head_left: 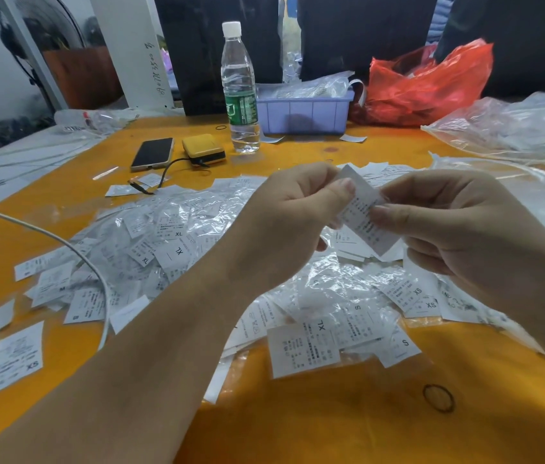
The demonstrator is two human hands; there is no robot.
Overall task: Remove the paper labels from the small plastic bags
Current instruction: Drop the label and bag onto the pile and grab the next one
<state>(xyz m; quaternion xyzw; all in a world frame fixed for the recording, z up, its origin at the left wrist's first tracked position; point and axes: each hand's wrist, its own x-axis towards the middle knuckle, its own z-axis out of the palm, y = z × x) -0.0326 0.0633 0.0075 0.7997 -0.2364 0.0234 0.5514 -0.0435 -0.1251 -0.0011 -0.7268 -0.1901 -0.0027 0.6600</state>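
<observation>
Orange covers the table [314,426], and across its middle spreads a heap of small plastic bags [170,236] with paper labels, too many to count. Sizes read XL, XS, S and M on them. Above the heap, two hands hold one label [363,212] between them: the left hand [293,216] pinches its upper end with thumb and fingers, the right hand [448,226] pinches its side; its print is too small to read. Behind stand one water bottle [240,92] with a green wrapper, one phone [152,154], one yellow power bank [203,149], one lilac bin [304,112] and one red bag [428,83]. One rubber band [438,398] lies near the front edge.
</observation>
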